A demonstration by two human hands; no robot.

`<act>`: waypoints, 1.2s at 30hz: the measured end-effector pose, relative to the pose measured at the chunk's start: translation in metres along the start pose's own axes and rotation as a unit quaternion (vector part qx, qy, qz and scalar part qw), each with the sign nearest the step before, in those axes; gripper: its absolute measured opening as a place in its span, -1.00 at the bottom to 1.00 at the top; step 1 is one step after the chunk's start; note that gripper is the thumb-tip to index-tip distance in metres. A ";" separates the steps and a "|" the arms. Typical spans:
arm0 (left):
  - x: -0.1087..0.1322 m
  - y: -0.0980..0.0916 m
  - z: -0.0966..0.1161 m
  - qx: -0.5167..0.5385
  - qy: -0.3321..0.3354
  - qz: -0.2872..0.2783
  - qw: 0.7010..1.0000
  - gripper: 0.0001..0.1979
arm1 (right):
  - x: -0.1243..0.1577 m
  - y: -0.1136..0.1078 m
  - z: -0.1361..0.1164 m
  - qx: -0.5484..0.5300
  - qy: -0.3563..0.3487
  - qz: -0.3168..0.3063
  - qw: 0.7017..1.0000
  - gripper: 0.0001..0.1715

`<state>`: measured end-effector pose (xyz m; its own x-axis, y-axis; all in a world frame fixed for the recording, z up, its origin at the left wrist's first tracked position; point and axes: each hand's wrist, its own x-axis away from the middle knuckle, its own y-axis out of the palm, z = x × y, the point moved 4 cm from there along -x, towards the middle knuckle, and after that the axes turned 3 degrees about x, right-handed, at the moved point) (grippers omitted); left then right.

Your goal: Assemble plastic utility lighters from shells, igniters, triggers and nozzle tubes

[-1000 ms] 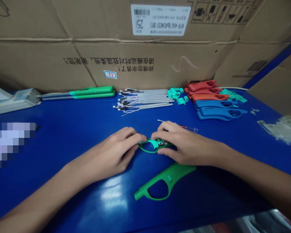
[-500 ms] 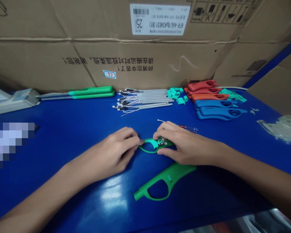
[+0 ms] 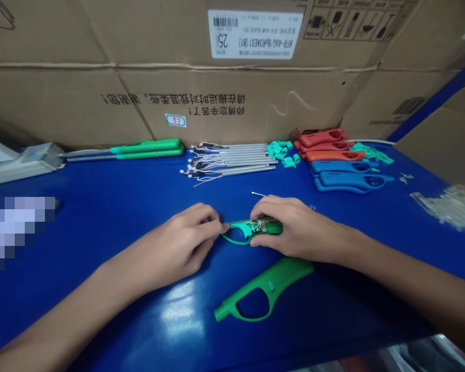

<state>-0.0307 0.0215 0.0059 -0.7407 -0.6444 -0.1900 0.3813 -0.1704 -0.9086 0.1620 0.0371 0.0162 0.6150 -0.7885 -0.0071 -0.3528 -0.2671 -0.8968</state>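
Observation:
My left hand (image 3: 196, 235) pinches the front end of a green lighter shell half (image 3: 236, 242), which lies with its inside facing up. Across its other end, my right hand (image 3: 290, 227) grips the shell between thumb and fingers. Inside the shell sit a turquoise trigger (image 3: 245, 229) and white wires (image 3: 256, 225). A second green lighter shell half (image 3: 290, 271) lies on the blue table just below my hands. Behind my right hand a screwdriver (image 3: 259, 194) is mostly hidden, its thin metal tip showing.
Metal lighter tubes with wires (image 3: 240, 155) lie at the back beside turquoise triggers (image 3: 281, 150). Blue shells (image 3: 344, 181) and red shells (image 3: 321, 137) are stacked at right. Assembled green lighters (image 3: 151, 147) and a power strip (image 3: 23, 163) are at left. A cardboard box (image 3: 139, 41) stands behind.
My right hand has shifted slightly right along the shell, its fingertips drawing back from the trigger. More of the wires shows, and the screwdriver handle is now mostly covered. My left hand stays put.

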 end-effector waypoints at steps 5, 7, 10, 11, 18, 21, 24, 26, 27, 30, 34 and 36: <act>0.000 0.001 -0.001 -0.001 -0.003 -0.003 1.000 -0.73 | 0.000 0.002 0.002 -0.014 -0.014 0.014 1.000 -0.76; -0.001 0.001 -0.001 0.002 -0.004 -0.003 1.000 -0.73 | -0.001 0.003 0.002 -0.023 -0.019 0.016 0.999 -0.76; -0.002 0.000 0.000 0.003 -0.005 -0.002 1.000 -0.73 | -0.001 0.003 0.002 -0.024 -0.021 0.013 0.999 -0.74; -0.001 0.000 0.000 0.004 -0.005 -0.003 1.000 -0.73 | -0.001 0.003 0.002 -0.021 -0.012 0.015 1.000 -0.71; 0.000 0.003 -0.002 0.011 -0.016 -0.011 1.000 -0.73 | -0.001 0.000 0.004 0.008 0.027 0.033 0.999 -0.69; 0.001 0.003 -0.003 0.012 -0.021 -0.013 1.000 -0.73 | -0.001 0.000 0.006 0.003 0.025 0.012 1.000 -0.73; 0.001 0.002 -0.003 0.017 -0.025 -0.013 0.999 -0.73 | 0.000 -0.003 0.009 -0.017 0.013 -0.013 1.000 -0.77; 0.001 0.001 -0.003 0.020 -0.024 -0.014 0.999 -0.73 | 0.001 -0.005 0.010 -0.038 -0.005 -0.021 0.999 -0.78; 0.000 0.001 -0.003 0.022 -0.025 -0.015 0.999 -0.73 | 0.001 -0.005 0.011 -0.050 -0.015 -0.020 0.998 -0.79; 0.000 0.001 -0.002 0.027 -0.026 -0.017 0.999 -0.73 | 0.001 -0.006 0.012 -0.079 -0.035 -0.015 0.996 -0.78; -0.001 0.002 -0.002 0.027 -0.027 -0.015 0.999 -0.73 | 0.000 -0.006 0.012 -0.090 -0.035 -0.022 0.995 -0.80; -0.001 0.002 -0.002 0.028 -0.027 -0.016 0.999 -0.73 | 0.000 -0.007 0.012 -0.088 -0.028 -0.028 0.995 -0.80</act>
<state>-0.0303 0.0232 0.0036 -0.7227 -0.6770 -0.1394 0.3894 -0.2322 -0.8913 0.1725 0.0451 0.0170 0.6729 -0.7396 0.0112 -0.4326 -0.4058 -0.8051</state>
